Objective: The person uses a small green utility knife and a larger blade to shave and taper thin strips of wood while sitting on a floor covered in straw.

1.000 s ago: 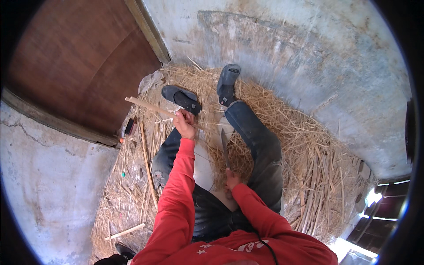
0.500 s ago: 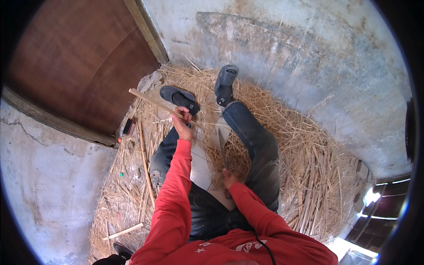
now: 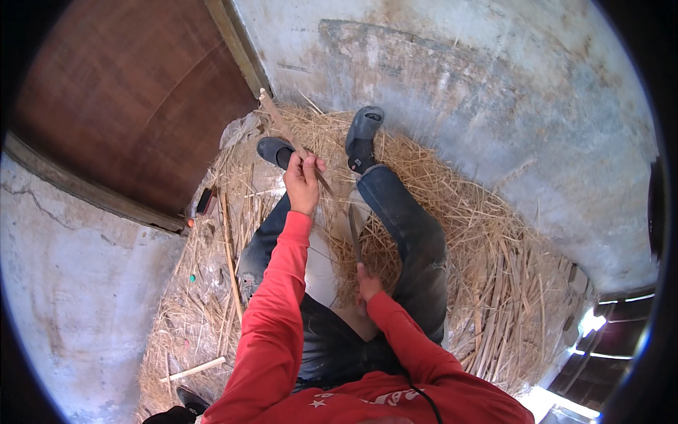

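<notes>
My left hand (image 3: pixel 304 180) is closed round a wooden stick (image 3: pixel 279 121) above the lower left leg. The stick's thick end points up and away to the left, and its darker, thinner end reaches down to the right of the hand. In my right hand (image 3: pixel 368 283), low between the thighs, is the handle of a long knife (image 3: pixel 355 237). Its blade points away from me, with the tip close to the stick's lower end; whether the two touch I cannot tell. Pale shavings (image 3: pixel 381 247) lie beneath the blade, between my legs.
Straw and shavings (image 3: pixel 459 191) cover the floor around my feet. Long split strips (image 3: pixel 501 311) are heaped at the right. A thin pole (image 3: pixel 230 247) and a short stick (image 3: pixel 193 369) lie on the left. A plaster wall (image 3: pixel 452 78) stands ahead, and a brown door (image 3: pixel 134 99) far left.
My left hand has moved slightly up and right. The stick has swung steeper, its far end going up and right. My right hand with the knife has risen a little.
</notes>
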Demonstrator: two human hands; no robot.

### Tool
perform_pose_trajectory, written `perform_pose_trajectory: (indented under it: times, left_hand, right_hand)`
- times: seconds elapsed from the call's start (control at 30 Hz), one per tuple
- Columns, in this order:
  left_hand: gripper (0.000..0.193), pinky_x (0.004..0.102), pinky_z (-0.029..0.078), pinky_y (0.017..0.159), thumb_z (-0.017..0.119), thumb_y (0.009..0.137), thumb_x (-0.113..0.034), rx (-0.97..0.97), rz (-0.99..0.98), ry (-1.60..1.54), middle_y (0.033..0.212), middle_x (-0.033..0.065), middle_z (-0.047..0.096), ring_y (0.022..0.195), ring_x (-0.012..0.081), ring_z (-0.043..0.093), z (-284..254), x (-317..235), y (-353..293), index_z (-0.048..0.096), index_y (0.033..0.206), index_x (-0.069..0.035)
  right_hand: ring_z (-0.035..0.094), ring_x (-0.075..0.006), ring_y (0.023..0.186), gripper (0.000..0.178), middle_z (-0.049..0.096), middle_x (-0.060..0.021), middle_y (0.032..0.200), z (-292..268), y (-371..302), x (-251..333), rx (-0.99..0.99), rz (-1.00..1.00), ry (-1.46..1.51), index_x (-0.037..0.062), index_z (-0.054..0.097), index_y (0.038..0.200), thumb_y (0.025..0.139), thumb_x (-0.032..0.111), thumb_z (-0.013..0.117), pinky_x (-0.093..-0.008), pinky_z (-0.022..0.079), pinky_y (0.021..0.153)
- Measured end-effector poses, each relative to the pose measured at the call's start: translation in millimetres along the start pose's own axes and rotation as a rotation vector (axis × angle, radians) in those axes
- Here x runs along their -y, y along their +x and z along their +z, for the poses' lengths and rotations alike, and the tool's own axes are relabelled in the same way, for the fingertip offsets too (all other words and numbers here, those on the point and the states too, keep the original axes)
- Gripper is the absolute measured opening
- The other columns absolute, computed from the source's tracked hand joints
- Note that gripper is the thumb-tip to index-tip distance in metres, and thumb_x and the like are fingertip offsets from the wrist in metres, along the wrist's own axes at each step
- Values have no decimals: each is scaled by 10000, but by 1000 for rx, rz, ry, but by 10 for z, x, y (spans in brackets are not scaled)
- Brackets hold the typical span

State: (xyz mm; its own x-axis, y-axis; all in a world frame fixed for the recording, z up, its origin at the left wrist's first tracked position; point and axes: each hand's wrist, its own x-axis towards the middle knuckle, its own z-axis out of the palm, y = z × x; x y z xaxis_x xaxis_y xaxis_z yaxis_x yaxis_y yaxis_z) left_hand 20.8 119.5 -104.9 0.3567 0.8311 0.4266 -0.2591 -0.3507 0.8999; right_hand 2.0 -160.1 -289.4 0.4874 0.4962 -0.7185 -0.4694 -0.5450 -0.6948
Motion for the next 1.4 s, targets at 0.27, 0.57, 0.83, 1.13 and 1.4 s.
perform_pose_trajectory:
  times: [0.27,0.57,0.83,1.13,1.4]
  left_hand:
    - [124,257,525,672,548,1048,-91,-23,23,51,779,53,670,711,107,651,18,19,14,589,976,0]
    - [106,247,509,663,535,1053,-85,-81,30,19,765,29,620,695,97,603,-132,141,-50,564,982,-12]
    - [126,252,505,624,545,1048,-82,-102,45,57,735,37,626,657,97,603,41,54,-33,562,943,-14]
    - [215,342,590,779,512,1084,-229,-545,-15,-76,877,79,654,737,176,664,-646,-296,-230,552,1047,-21]
    - [269,426,554,1018,526,1067,-317,-757,19,-676,901,32,559,870,176,604,-1300,-895,-638,522,1015,-53]
  right_hand:
    - [428,-107,442,473,439,-13,610,-61,-1242,1612,84,-602,527,68,527,961,1024,536,525,-295,369,416]
    - [411,-102,418,448,423,-13,599,-384,-1117,1659,141,-146,401,77,508,997,1041,523,487,-285,383,401]
    - [464,-115,437,390,498,-29,608,-42,-893,933,114,-359,191,75,516,1037,1045,465,508,-291,385,410]
    - [547,-121,470,300,555,-41,637,-270,-1120,705,60,-270,264,52,566,984,949,306,722,-308,419,400]
    - [706,-163,778,363,661,-100,1091,-490,-1246,2411,-147,-787,578,63,509,1146,896,113,767,-260,562,462]
